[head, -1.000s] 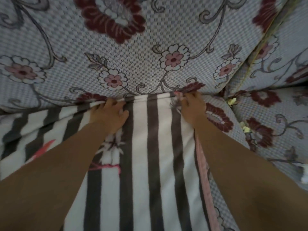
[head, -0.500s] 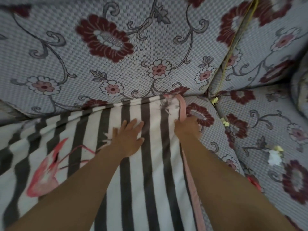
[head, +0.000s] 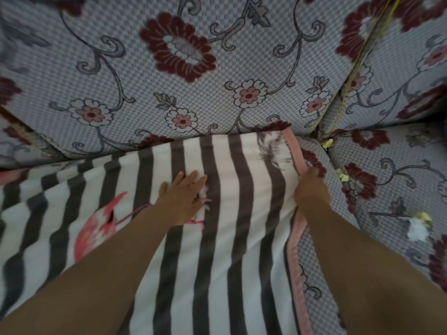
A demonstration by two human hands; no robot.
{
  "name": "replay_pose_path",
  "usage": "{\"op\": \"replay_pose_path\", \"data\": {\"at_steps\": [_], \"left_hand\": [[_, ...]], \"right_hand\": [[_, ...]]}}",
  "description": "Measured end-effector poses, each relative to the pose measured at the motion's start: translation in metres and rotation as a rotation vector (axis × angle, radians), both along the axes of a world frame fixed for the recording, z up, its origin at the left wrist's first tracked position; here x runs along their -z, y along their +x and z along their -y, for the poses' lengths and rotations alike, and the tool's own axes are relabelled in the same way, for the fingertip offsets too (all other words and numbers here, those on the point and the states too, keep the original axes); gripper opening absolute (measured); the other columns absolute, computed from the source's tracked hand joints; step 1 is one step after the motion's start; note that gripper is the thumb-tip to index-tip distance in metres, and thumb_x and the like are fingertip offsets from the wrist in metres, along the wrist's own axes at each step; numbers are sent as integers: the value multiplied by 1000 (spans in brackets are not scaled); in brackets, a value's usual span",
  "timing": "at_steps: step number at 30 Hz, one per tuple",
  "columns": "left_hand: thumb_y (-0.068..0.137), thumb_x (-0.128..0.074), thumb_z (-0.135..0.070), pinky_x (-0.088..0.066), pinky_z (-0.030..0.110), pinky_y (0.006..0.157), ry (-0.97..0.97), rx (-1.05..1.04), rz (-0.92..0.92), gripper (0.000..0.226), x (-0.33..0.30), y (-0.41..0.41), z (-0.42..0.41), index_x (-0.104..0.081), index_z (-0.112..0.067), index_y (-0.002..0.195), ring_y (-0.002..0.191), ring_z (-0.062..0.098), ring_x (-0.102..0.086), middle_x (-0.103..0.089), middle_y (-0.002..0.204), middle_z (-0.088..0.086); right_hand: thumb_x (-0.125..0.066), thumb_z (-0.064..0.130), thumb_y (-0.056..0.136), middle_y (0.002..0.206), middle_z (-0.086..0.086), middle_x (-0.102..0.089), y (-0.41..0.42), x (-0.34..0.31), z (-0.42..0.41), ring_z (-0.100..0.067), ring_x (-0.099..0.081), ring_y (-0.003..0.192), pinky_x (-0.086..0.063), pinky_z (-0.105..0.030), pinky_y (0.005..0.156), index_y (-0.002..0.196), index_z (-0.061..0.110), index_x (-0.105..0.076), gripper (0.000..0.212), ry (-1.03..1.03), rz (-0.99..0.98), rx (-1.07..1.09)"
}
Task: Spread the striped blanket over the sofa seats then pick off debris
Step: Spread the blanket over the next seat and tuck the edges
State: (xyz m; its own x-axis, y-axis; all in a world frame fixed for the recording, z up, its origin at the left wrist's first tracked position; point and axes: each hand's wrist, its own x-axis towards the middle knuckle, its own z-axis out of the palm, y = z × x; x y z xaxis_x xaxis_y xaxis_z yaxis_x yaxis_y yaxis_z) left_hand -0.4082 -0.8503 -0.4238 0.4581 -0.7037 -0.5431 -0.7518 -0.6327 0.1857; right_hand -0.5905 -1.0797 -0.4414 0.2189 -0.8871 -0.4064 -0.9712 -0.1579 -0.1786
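While the striped blanket (head: 217,238) lies over the sofa seat (head: 321,250), top edge at the backrest, left hand (head: 183,199) presses flat, fingers straight; right hand (head: 310,187) pinches its pink border (head: 296,228); paper scraps (head: 417,227) on the neighbouring seat

blanket (head: 242,238) on sofa seat (head: 321,238), debris (head: 417,228) right of it

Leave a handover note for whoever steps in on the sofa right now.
Left hand: flat, fingers straight, pressing the striped blanket.
Right hand: gripping the blanket's pink edge.
Done: blanket lies on the near seat, top edge at the backrest.
Left: the right seat is uncovered; yellow scraps near the seam and a white-and-yellow piece there need picking off.
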Motion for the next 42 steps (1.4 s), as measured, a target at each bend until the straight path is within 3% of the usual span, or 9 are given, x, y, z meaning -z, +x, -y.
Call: {"op": "replay_pose_path", "data": {"at_steps": [3, 6, 9, 12, 18, 25, 33, 36, 42], "left_hand": [[98, -36, -39, -10, 53, 116, -28, -23, -34, 61, -9, 5, -2, -6, -35, 151, 149, 21, 0, 0, 160, -11], [97, -38, -38, -8, 50, 118, -44, -60, -41, 62, -16, 11, -7, -7, -34, 151, 149, 19, -1, -1, 161, -10], [97, -40, -36, -11, 48, 120, -72, -86, -41, 62, -26, 21, -15, -8, -32, 151, 149, 19, -5, -4, 161, -8], [98, -40, -31, -18, 43, 119, -116, -79, -2, 60, -40, 40, -33, -13, -25, 151, 148, 21, -12, -12, 160, -1], [98, -41, -24, -25, 32, 116, -175, -230, 64, 54, -65, 90, -106, -25, -21, 149, 143, 21, -28, -27, 156, 5], [97, -42, -20, -37, 37, 108, -94, -447, 170, 47, -73, 168, -239, -38, -26, 143, 131, 28, -44, -44, 145, 8], [94, -40, -12, -40, 41, 105, -81, -559, 239, 49, -48, 265, -362, -42, -28, 141, 130, 30, -46, -46, 143, 8], [94, -41, -13, -35, 38, 112, -145, -631, 232, 49, -31, 297, -391, -43, -30, 140, 133, 26, -42, -44, 146, 4], [91, -48, -13, -46, 45, 95, -164, -631, 341, 36, -13, 348, -414, -56, -20, 126, 116, 38, -55, -57, 127, 16]], "right_hand": [[-45, 13, 92, 140, -21, -37, 10, -10, -11, -40, -42, 125, -39, -47, 98, 139, 4, -24, 52, -180, -156, -131], [-51, 12, 84, 141, -19, -33, 34, -26, -30, -37, -36, 127, -35, -49, 103, 140, 8, -23, 63, -397, -161, -458], [-58, 15, 83, 155, -13, -16, 69, -39, -60, -34, -18, 143, -22, -52, 114, 146, 13, -16, 76, -317, -63, -690], [-59, 16, 85, 158, -8, -12, 104, -49, -95, -28, -8, 147, -11, -51, 117, 146, 14, -20, 72, -198, -2, -781], [-51, 18, 90, 146, -2, -36, 151, -54, -159, -22, -29, 137, -20, -45, 110, 140, 18, -36, 52, -161, 115, -993], [-45, 20, 95, 118, -1, -62, 232, -64, -247, -25, -51, 116, -31, -40, 97, 116, 21, -58, 25, -96, 264, -1057], [-44, 20, 95, 104, -10, -66, 342, -39, -354, -32, -60, 99, -47, -42, 87, 102, 14, -62, 20, -90, 411, -1038], [-42, 22, 96, 104, -12, -64, 378, -26, -387, -32, -60, 98, -49, -38, 83, 100, 14, -60, 20, -50, 394, -929], [-39, 27, 99, 109, -19, -63, 418, -1, -399, -37, -58, 104, -47, -41, 82, 104, 9, -56, 25, -124, 216, -817]]}}
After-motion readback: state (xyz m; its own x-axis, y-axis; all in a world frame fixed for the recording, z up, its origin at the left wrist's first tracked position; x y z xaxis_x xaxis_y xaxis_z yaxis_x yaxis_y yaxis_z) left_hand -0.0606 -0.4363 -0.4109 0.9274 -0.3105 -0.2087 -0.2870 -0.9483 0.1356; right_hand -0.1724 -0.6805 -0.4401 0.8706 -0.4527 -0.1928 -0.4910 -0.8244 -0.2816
